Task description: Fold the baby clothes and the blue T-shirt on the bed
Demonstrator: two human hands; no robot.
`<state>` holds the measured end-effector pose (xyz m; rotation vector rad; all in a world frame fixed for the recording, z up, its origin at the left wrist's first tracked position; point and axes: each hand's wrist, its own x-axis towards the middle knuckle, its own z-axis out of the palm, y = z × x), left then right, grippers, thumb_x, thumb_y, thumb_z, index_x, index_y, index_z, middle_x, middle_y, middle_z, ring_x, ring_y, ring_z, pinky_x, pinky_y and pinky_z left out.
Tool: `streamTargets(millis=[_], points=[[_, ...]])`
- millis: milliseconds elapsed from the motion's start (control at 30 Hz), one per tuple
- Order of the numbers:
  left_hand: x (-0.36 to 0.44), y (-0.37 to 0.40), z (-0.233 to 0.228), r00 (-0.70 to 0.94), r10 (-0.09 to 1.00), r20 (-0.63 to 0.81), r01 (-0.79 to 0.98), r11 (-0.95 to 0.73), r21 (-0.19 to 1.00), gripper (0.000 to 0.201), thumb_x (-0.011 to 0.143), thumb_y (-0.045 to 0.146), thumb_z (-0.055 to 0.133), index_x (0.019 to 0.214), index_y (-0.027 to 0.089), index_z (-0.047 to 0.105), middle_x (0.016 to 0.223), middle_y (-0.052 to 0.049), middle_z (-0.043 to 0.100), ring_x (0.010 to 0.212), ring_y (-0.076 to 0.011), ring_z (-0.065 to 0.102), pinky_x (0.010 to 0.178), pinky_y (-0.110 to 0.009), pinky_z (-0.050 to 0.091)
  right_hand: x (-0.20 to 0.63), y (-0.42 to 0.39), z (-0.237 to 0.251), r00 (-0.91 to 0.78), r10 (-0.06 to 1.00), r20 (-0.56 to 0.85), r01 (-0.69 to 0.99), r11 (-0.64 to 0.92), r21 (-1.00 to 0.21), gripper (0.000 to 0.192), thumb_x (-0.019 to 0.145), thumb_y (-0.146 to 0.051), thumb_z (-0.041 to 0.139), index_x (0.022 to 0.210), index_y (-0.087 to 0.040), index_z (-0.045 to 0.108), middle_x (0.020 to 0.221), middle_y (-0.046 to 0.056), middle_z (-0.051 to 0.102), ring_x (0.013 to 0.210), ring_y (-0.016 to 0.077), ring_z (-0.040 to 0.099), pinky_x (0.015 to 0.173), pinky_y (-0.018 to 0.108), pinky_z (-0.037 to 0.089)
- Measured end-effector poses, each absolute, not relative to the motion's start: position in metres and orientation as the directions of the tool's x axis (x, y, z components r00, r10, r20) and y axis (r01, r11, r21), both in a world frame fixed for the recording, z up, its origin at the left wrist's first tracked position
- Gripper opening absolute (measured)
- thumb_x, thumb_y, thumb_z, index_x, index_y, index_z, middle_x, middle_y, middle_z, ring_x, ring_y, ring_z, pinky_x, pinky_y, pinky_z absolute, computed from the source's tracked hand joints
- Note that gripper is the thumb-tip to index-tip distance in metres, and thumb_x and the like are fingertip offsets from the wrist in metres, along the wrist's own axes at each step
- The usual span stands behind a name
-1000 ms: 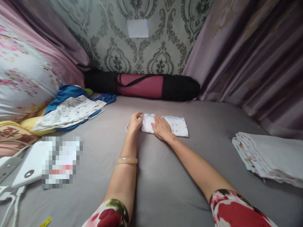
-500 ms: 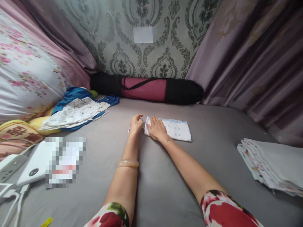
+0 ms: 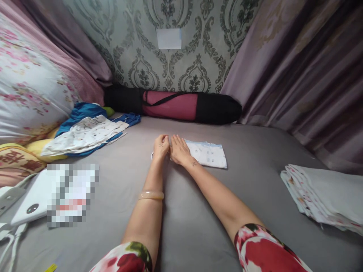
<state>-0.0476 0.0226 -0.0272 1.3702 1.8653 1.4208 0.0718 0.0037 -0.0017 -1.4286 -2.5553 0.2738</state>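
My left hand (image 3: 160, 146) and right hand (image 3: 178, 150) lie side by side on the grey bed (image 3: 198, 211), fingers flat, pressing the left end of a small folded white cloth (image 3: 208, 154). It looks light, limp, likely to unfold; I'd pinch its folded corners.
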Motion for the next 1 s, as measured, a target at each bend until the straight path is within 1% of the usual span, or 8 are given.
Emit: streamTargets(millis=[133,267,467,533,633,800,867,1000], points=[[-0.048,0.020,-0.024,-0.440,0.866,0.235,0.474,0.002,0.880,0.033,0.088,0.031,0.042,0.097,0.012,0.068,0.097,-0.013,0.071,0.093,-0.0220,0.065,0.089,-0.034,0.049,0.064,0.002,-0.014,-0.522,0.850,0.068,0.809,0.518,-0.277,0.062,0.098,-0.034,0.027,0.148,0.003,0.030,0.157,0.017,0.023,0.147,0.0271,0.015,0.119,0.039,0.011],[-0.045,0.020,-0.026,-0.431,0.867,0.250,0.489,-0.009,0.872,0.031,0.088,0.030,0.043,0.095,0.014,0.068,0.097,-0.011,0.072,0.094,-0.0205,0.065,0.089,-0.031,0.048,0.064,0.003,-0.021,-0.517,0.851,0.091,0.800,0.519,-0.302,0.061,0.097,-0.033,0.029,0.148,0.000,0.030,0.157,0.017,0.024,0.147,0.0256,0.014,0.119,0.039,0.011],[-0.035,0.020,-0.024,-0.378,0.885,0.273,0.497,-0.055,0.866,0.033,0.088,0.030,0.042,0.099,0.012,0.068,0.098,-0.011,0.071,0.093,-0.0204,0.065,0.088,-0.031,0.048,0.075,0.004,-0.005,-0.548,0.835,0.042,0.772,0.525,-0.357,0.061,0.097,-0.030,0.027,0.151,-0.003,0.023,0.159,0.015,0.021,0.147,0.0237,0.015,0.119,0.037,0.015],[-0.030,0.019,-0.020,-0.359,0.887,0.291,0.518,-0.070,0.853,0.033,0.089,0.029,0.042,0.102,0.012,0.067,0.101,-0.011,0.071,0.094,-0.0202,0.064,0.088,-0.031,0.048,0.090,0.001,0.003,-0.543,0.836,0.072,0.773,0.532,-0.347,0.060,0.098,-0.029,0.024,0.151,-0.002,0.024,0.159,0.014,0.021,0.147,0.0231,0.016,0.119,0.037,0.014],[-0.017,0.018,-0.013,-0.313,0.895,0.319,0.571,-0.091,0.816,0.032,0.090,0.028,0.043,0.105,0.014,0.067,0.105,-0.011,0.071,0.096,-0.0205,0.064,0.090,-0.031,0.047,0.121,-0.004,0.009,-0.499,0.859,0.110,0.812,0.508,-0.288,0.059,0.097,-0.029,0.024,0.150,-0.001,0.028,0.158,0.014,0.023,0.147,0.0236,0.016,0.120,0.038,0.010],[0.011,0.016,-0.012,-0.058,0.956,0.287,0.642,-0.185,0.744,0.031,0.091,0.023,0.043,0.110,0.017,0.067,0.110,-0.011,0.070,0.101,-0.0219,0.064,0.093,-0.032,0.045,0.169,-0.010,0.000,-0.452,0.889,0.074,0.862,0.457,-0.218,0.061,0.097,-0.033,0.025,0.150,-0.004,0.029,0.158,0.013,0.024,0.147,0.0238,0.015,0.120,0.041,0.008],[0.019,0.016,-0.018,0.066,0.964,0.259,0.679,-0.234,0.696,0.031,0.091,0.020,0.041,0.111,0.018,0.066,0.111,-0.011,0.069,0.104,-0.0221,0.063,0.095,-0.032,0.045,0.178,-0.011,-0.007,-0.449,0.892,0.053,0.864,0.448,-0.231,0.061,0.097,-0.034,0.024,0.150,-0.005,0.029,0.158,0.012,0.024,0.147,0.0233,0.015,0.120,0.042,0.009],[0.024,0.016,-0.030,0.268,0.929,0.255,0.765,-0.366,0.530,0.029,0.091,0.018,0.039,0.108,0.019,0.063,0.112,-0.011,0.066,0.110,-0.0225,0.059,0.099,-0.035,0.042,0.183,-0.009,-0.014,-0.447,0.894,0.043,0.853,0.440,-0.281,0.060,0.097,-0.034,0.022,0.151,-0.007,0.029,0.158,0.011,0.026,0.147,0.0218,0.017,0.119,0.042,0.010]])
